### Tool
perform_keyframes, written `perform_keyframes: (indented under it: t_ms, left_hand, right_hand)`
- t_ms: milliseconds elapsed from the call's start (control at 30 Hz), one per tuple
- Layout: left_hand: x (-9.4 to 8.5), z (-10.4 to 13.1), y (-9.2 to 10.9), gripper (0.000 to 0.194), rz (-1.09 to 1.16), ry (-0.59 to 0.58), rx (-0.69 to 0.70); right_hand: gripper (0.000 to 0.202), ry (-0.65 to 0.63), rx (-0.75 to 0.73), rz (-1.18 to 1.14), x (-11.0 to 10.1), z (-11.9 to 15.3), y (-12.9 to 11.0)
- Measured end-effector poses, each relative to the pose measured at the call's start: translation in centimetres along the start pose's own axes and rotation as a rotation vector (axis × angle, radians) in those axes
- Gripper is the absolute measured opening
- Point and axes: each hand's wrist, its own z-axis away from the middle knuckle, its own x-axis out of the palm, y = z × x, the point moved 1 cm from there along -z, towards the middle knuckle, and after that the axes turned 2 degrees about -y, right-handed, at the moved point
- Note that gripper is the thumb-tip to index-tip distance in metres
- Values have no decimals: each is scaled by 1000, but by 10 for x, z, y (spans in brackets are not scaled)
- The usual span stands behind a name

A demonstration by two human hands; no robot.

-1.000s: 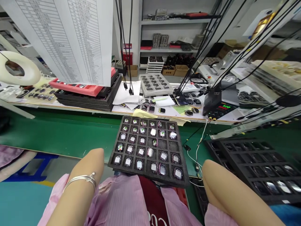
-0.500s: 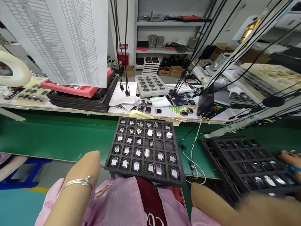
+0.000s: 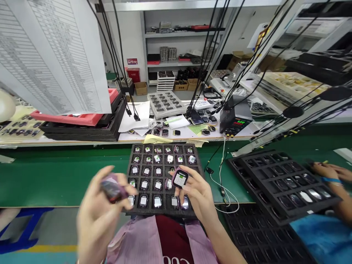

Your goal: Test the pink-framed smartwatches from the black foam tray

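Observation:
A black foam tray (image 3: 162, 213) with rows of small watch-like devices lies before me, its compartments mostly filled. Raised over its left edge, my left hand (image 3: 100, 205) grips a dark, purple-edged device (image 3: 112, 189), blurred by motion. Over the tray's right side, my right hand (image 3: 196, 190) holds a square watch device (image 3: 180, 178) between thumb and fingers. That device's lit screen shows white and green and faces up.
Behind the tray runs a shelf with foam trays (image 3: 79, 131), a clear tray (image 3: 166, 104) and a power supply (image 3: 235, 116). White cables (image 3: 224, 183) lie to the right. More black trays (image 3: 288, 183) stand near another person's hands (image 3: 330, 171).
My left hand has come up beside the tray with a device in it. From the right, my right hand has moved over the tray holding another device. The view has shifted slightly.

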Motion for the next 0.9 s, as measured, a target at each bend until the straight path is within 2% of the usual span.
perform_keyframes:
  t_ms: [67, 133, 267, 400, 667, 800, 900]
  left_hand:
    - [12, -15, -22, 55, 38, -68, -113]
    - [21, -21, -42, 49, 50, -141, -232]
    - [28, -21, -62, 55, 55, -263, -284]
    - [29, -18, -63, 54, 99, -343, -272]
    - [31, -20, -63, 42, 77, -288, -276]
    - [27, -21, -65, 43, 105, -310, -268]
    - [27, -20, -64, 52, 126, -332, -235]
  right_hand:
    - [42, 13, 0, 27, -1, 0, 0]
    - [40, 33, 2, 55, -1, -1, 1]
    - [33, 110, -2, 121, -1, -4, 5]
    - [25, 189, -14, 169, -4, -6, 10]
    - [42, 55, 17, 119, -5, 2, -3]
    - [47, 71, 19, 138, 1, 5, -8]
    - [46, 100, 20, 171, 1, 4, -6]
